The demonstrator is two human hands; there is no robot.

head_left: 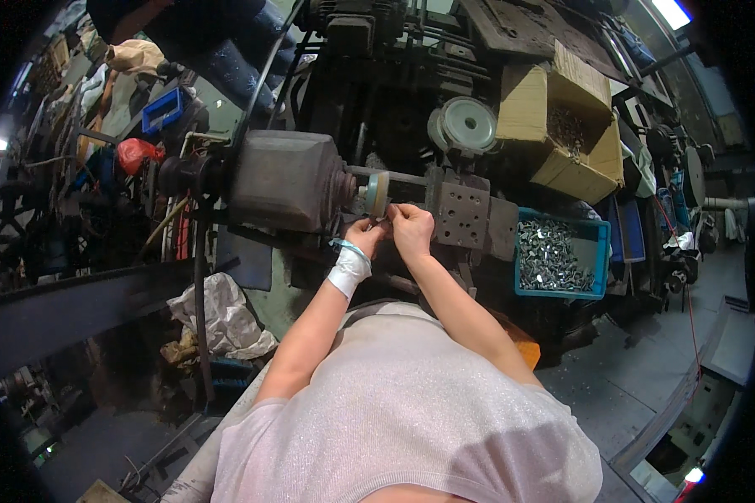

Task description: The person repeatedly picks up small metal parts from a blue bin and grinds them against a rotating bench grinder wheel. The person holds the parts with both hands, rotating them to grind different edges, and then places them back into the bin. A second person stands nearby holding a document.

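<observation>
My left hand (366,237), with a white wrap and a light blue band at the wrist, is just below a small grinding wheel (377,194) on a machine's spindle. Close beside it, my right hand (413,231) has its thumb and fingers pinched together. The fingertips of both hands meet at the wheel's lower edge. Whatever they pinch is too small and too covered by the fingers to name. Left of the wheel stands the grey machine housing (285,180); to its right is a dark metal block with holes (463,214).
A teal crate (602,261) of small shiny metal parts stands to the right. Behind it sits an open cardboard box (524,102) with more small parts. A round pale disc (468,124) lies beyond the block. Another person's legs (239,63) show at the far left.
</observation>
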